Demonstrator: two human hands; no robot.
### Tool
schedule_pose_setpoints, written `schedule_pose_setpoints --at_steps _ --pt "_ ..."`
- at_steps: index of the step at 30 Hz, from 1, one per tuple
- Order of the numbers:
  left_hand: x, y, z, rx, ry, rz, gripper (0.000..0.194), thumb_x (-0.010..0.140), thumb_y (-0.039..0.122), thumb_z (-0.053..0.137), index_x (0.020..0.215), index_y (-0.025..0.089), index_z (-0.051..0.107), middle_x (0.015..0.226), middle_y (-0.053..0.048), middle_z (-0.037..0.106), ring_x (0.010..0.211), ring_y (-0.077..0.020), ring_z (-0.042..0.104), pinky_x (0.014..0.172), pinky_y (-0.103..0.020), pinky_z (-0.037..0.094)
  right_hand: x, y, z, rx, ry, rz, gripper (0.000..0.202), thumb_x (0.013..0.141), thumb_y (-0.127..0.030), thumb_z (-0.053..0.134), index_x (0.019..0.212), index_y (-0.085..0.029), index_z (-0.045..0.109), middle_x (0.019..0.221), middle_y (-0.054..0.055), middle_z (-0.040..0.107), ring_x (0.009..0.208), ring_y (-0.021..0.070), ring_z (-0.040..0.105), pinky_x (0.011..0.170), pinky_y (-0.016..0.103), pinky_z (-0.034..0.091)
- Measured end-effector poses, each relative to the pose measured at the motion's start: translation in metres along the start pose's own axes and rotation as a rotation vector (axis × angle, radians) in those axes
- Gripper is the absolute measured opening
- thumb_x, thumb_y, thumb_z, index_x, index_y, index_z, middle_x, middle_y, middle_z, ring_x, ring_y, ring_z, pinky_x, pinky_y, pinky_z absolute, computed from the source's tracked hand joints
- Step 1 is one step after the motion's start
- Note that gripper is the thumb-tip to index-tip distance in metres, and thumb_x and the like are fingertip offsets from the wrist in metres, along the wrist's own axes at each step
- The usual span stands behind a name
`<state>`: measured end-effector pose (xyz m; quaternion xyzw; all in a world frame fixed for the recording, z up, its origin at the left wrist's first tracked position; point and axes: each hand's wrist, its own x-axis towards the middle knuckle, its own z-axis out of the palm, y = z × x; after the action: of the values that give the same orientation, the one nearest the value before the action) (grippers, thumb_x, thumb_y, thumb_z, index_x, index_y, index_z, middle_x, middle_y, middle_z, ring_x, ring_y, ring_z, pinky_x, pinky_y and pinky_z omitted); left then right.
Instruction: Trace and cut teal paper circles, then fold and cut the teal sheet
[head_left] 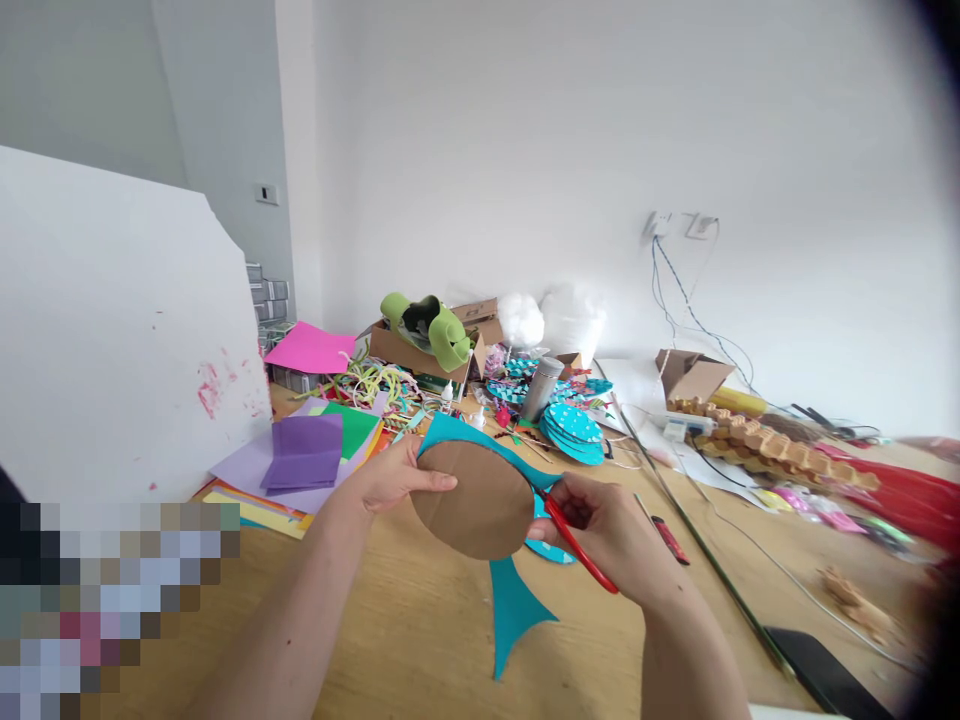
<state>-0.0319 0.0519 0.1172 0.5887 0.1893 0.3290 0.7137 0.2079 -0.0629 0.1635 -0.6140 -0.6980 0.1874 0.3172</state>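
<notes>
My left hand (397, 474) pinches the left edge of a round cardboard disc (472, 505), thumb on top. Behind the disc lies a blue paper sheet (459, 428), which shows along its upper and right rim. My right hand (592, 520) is closed on red-handled scissors (577, 550), whose blades meet the blue paper at the disc's right edge. A pointed blue paper offcut (517, 612) is below the disc. Part of a dotted blue disc (551, 550) shows on the table under my right hand.
Stacked dotted blue discs (574, 432) lie beside a grey metal flask (541, 390). Coloured paper sheets (304, 455) spread at left, near a large white board (127, 340). A long thin stick (705, 560), a red cutter (670, 540) and a dark phone-like slab (825, 670) lie at right.
</notes>
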Motion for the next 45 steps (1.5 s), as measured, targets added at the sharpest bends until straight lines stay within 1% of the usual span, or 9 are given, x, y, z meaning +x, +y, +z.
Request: schedule_pose_setpoints --at_steps 4,10,14,20,25,30,38,45 --pt "-0.001 0.000 -0.003 0.035 -0.018 0.021 0.037 0.062 0.027 0.084 0.096 0.017 0.072 0.089 -0.005 0.075 0.086 -0.0199 0.068 0.084 -0.033 0.050 0.000 -0.001 0.000 -0.002 -0.009 0.039 0.044 0.063 -0.055 0.076 0.061 -0.018 0.051 0.054 -0.004 0.046 0.053 0.0099 0.034 0.046 0.022 0.027" --pt "-0.001 0.001 -0.004 0.029 -0.067 0.028 0.037 0.065 0.026 0.083 0.099 0.019 0.072 0.087 -0.004 0.075 0.084 -0.0184 0.068 0.081 -0.030 0.051 0.002 0.003 -0.001 0.012 -0.022 0.013 0.048 0.060 -0.058 0.075 0.057 -0.018 0.050 0.051 -0.005 0.044 0.052 0.0096 0.032 0.045 0.022 0.026" --pt "-0.001 0.000 -0.003 0.033 -0.055 0.024 0.036 0.064 0.027 0.083 0.097 0.019 0.072 0.089 -0.004 0.075 0.084 -0.0184 0.067 0.080 -0.030 0.051 0.002 0.002 -0.001 0.037 -0.030 0.006 0.046 0.062 -0.057 0.075 0.058 -0.018 0.051 0.052 -0.005 0.044 0.051 0.0094 0.032 0.044 0.021 0.027" --pt "-0.003 0.002 -0.001 0.062 -0.046 -0.015 0.034 0.063 0.027 0.083 0.094 0.018 0.072 0.089 -0.004 0.075 0.083 -0.0186 0.067 0.080 -0.031 0.050 0.001 -0.003 0.001 0.060 -0.072 0.046 0.044 0.062 -0.054 0.076 0.062 -0.018 0.051 0.054 -0.005 0.043 0.053 0.0096 0.031 0.045 0.022 0.025" --pt "-0.005 0.004 0.001 0.075 -0.032 -0.008 0.032 0.063 0.027 0.083 0.091 0.017 0.072 0.086 -0.004 0.074 0.082 -0.0183 0.066 0.078 -0.029 0.049 0.002 0.000 0.002 0.014 -0.044 -0.004 0.044 0.064 -0.054 0.074 0.059 -0.018 0.050 0.053 -0.005 0.044 0.052 0.0094 0.032 0.046 0.021 0.027" --pt "-0.005 0.001 -0.001 0.070 -0.034 -0.029 0.033 0.064 0.028 0.083 0.092 0.018 0.071 0.090 -0.005 0.075 0.085 -0.0212 0.067 0.082 -0.034 0.049 0.003 -0.002 0.001 -0.024 -0.024 -0.021 0.044 0.064 -0.054 0.073 0.057 -0.019 0.049 0.051 -0.005 0.043 0.050 0.0090 0.031 0.044 0.021 0.026" --pt "-0.006 0.007 0.004 0.144 -0.078 -0.021 0.045 0.064 0.029 0.083 0.105 0.020 0.069 0.090 -0.004 0.075 0.089 -0.0220 0.068 0.081 -0.033 0.050 0.001 -0.008 0.002 -0.030 -0.073 0.001 0.038 0.066 -0.049 0.072 0.062 -0.019 0.049 0.053 -0.005 0.043 0.054 0.0100 0.030 0.046 0.022 0.025" --pt "-0.006 0.008 0.004 0.163 -0.080 -0.025 0.041 0.065 0.027 0.082 0.102 0.019 0.070 0.088 -0.004 0.075 0.086 -0.0203 0.067 0.080 -0.031 0.050 0.002 -0.009 0.003 -0.043 -0.052 -0.032 0.040 0.068 -0.049 0.070 0.058 -0.019 0.046 0.051 -0.005 0.044 0.053 0.0094 0.030 0.046 0.021 0.025"
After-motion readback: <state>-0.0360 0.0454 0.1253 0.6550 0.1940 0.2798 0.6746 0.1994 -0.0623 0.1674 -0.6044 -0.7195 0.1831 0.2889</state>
